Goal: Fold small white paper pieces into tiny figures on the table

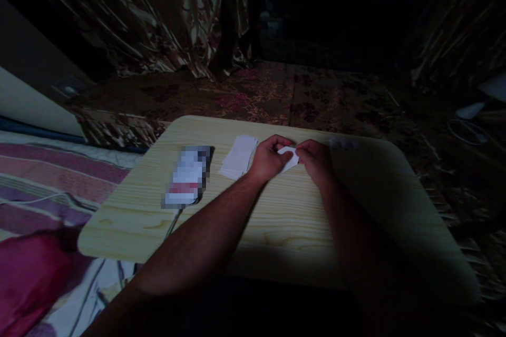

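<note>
Both my hands meet near the far middle of a pale wooden table point(276, 221). My left hand point(269, 158) and my right hand point(316, 160) are closed on a small white piece of paper point(290, 158), pinching it between them just above the tabletop. A loose stack of white papers point(239, 157) lies flat right beside my left hand, on its left. A few small white folded pieces point(343, 142) lie by the far edge, to the right of my right hand.
A phone-like device point(186, 176), its screen blurred out, lies on the table's left part with a cable running off the near edge. Striped bedding point(47, 179) lies to the left, patterned carpet point(276, 92) and curtains point(130, 16) beyond. The room is dark.
</note>
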Tool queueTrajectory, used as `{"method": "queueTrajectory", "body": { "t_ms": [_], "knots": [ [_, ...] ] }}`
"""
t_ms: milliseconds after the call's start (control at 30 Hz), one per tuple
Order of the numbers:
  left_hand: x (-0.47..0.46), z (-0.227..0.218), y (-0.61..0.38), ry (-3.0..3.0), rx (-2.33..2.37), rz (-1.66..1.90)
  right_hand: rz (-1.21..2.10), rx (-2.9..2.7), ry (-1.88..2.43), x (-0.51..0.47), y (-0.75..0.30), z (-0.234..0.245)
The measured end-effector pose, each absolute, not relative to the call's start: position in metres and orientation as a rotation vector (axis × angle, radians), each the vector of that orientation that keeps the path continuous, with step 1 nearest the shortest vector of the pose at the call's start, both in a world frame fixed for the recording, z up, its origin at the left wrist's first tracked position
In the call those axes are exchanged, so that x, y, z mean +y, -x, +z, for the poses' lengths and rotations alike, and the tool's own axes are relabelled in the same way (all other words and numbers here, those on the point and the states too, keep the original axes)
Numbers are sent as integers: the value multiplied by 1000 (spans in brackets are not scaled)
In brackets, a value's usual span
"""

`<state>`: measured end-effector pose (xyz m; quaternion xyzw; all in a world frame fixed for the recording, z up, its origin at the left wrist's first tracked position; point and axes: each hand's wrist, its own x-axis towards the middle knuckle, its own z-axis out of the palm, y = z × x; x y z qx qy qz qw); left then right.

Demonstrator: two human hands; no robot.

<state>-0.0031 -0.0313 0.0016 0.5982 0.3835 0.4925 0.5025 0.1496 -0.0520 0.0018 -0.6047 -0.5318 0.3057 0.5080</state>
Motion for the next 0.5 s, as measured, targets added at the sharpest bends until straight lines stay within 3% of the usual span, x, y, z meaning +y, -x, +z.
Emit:
{"method": "queueTrajectory", "body": {
  "t_ms": [500],
  "knots": [
    [-30,-1,3,-1392,949,1227,770,-1284,1465,-56,-149,9]
  ]
}}
